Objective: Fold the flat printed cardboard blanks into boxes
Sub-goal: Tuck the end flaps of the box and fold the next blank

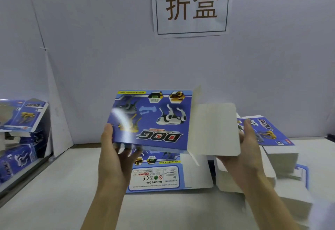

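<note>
Nearest the camera, two bare forearms reach forward over a pale table (54,184). The left hand (116,150) grips the left edge of a blue printed blank (152,121): the thumb lies on the printed face and the fingers curl under it. The right hand (248,146) holds the blank's unprinted white flap (215,130) at its right edge, thumb up along the edge and fingers behind. The blank is held above the table, tilted toward the camera, its "DOG" print upside down; a narrow white tab stands up along the fold between printed panel and flap. Directly beneath it, another blank (155,177) lies flat on the table, showing a white label panel with warning marks. Just right of that, a stack (279,153) of flat blanks rests on the table, its top sheet printed blue; part of it is hidden by the right arm. At far left, folded boxes (23,115) of the same print are piled against a side wall. Behind everything stands a grey wall (108,48) bearing a white sign (191,6) with two large characters.
</note>
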